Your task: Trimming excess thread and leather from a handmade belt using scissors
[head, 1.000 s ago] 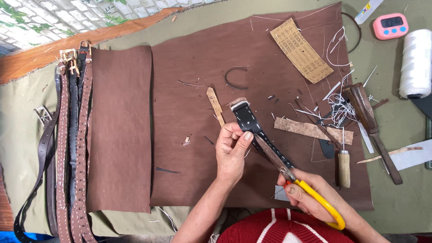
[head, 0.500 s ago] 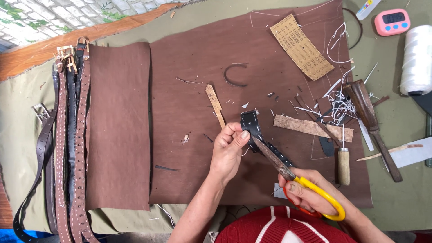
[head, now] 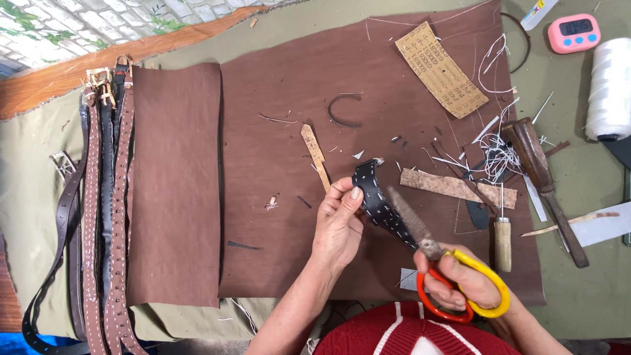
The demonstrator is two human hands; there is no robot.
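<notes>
Left hand (head: 338,227) is pinching the black stitched strap (head: 380,204), seemingly stiff yet bendable, near its end; right hand (head: 463,283) is gripping scissors (head: 430,253) at the brown mat's (head: 276,217) lower edge.

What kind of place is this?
Probably a small leather-working bench: finished stitched belts lie at one side, a hand holds a dark stitched strap, and a spool of white thread stands nearby.

belts (head: 98,217) left of cloth (head: 276,79) | awl (head: 503,236) right of strap (head: 381,204)

A pink timer (head: 573,33) lies near a white thread spool (head: 608,89).
</notes>
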